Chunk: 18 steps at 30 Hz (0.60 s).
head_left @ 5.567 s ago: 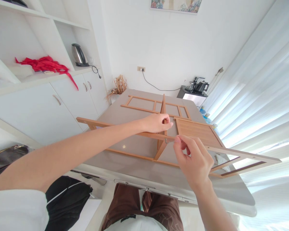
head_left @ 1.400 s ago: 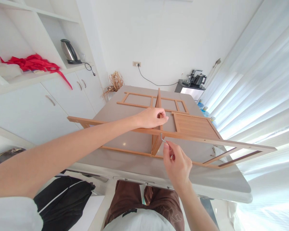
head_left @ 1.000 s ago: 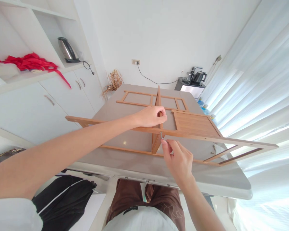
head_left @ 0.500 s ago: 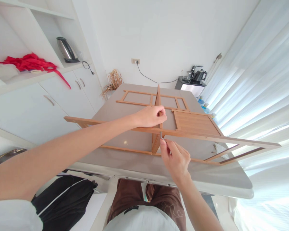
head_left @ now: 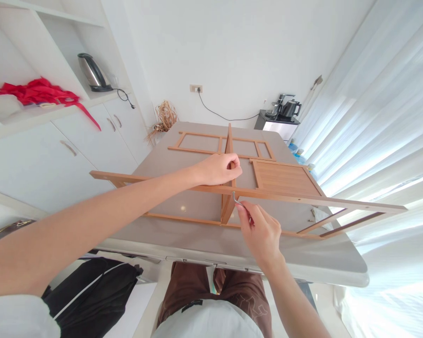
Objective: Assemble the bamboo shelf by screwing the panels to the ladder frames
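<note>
A long wooden frame stands on edge across the near side of the table, with a wooden panel joined behind it near the middle. My left hand reaches over the frame's top rail, its fingers closed around the edge of that panel. In my right hand, a bent metal hex key is pinched between thumb and fingers. The key's tip meets the front face of the top rail, close to where the panel joins. Any screw at that spot is too small to make out.
Flat on the table lie a slatted wooden frame and a wooden board. Small metal pieces and a clear bag rest at the right. A kettle and red ribbon sit on the left shelf.
The right hand has swung slightly to the right, turning the hex key's free arm with it, while the tip stays at the rail. My left hand keeps its hold.
</note>
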Each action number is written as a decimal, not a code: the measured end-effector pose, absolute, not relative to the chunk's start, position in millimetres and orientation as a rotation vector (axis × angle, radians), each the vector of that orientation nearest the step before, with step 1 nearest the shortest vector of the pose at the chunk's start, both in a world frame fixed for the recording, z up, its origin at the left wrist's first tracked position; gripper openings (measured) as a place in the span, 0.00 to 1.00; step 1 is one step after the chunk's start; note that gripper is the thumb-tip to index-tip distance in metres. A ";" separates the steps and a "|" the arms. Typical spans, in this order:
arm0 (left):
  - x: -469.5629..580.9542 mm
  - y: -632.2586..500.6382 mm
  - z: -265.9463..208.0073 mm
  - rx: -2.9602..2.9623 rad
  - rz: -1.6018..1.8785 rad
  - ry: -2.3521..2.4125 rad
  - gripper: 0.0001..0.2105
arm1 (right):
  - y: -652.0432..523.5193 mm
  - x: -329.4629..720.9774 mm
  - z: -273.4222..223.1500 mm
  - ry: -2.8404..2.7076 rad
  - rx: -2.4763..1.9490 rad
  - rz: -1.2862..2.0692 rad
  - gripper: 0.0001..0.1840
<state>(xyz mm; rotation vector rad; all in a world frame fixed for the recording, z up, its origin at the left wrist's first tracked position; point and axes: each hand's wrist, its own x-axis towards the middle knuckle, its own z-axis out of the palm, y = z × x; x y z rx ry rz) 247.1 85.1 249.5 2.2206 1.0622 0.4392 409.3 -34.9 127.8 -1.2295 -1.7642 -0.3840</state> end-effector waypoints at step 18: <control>248.5 91.4 242.9 2.210 0.463 1.048 0.06 | -33.3 430.9 148.9 -1.891 -1.120 -0.511 0.04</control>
